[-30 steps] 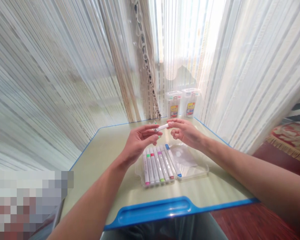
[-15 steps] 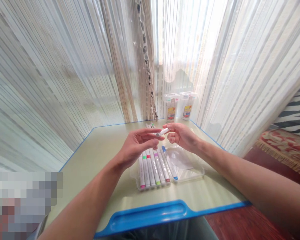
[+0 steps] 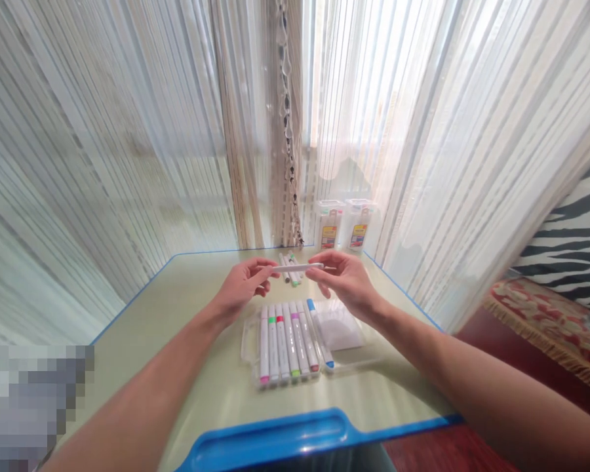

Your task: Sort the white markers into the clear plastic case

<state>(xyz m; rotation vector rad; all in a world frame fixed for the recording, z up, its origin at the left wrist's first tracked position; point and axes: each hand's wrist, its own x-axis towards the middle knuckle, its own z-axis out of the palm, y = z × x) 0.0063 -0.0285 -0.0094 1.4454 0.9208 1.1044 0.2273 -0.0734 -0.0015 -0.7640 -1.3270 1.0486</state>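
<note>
A white marker lies level in the air above the table, held at both ends. My left hand pinches its left end, and the fingers of my right hand close round its right end. Below them, an open clear plastic case holds a row of white markers with coloured bands and tips. A blue-capped marker rests slantwise at the case's hinge side, beside a white paper in the lid. Several more markers lie behind the held one, partly hidden by it.
Two clear boxes with yellow labels, a left one and a right one, stand at the table's back edge. The pale green table has a blue rim with a pen groove in front. String curtains hang behind.
The marker has turned from slanted to level. My left hand has gone from spread fingers to a pinch on its left end. The view has shifted slightly.
</note>
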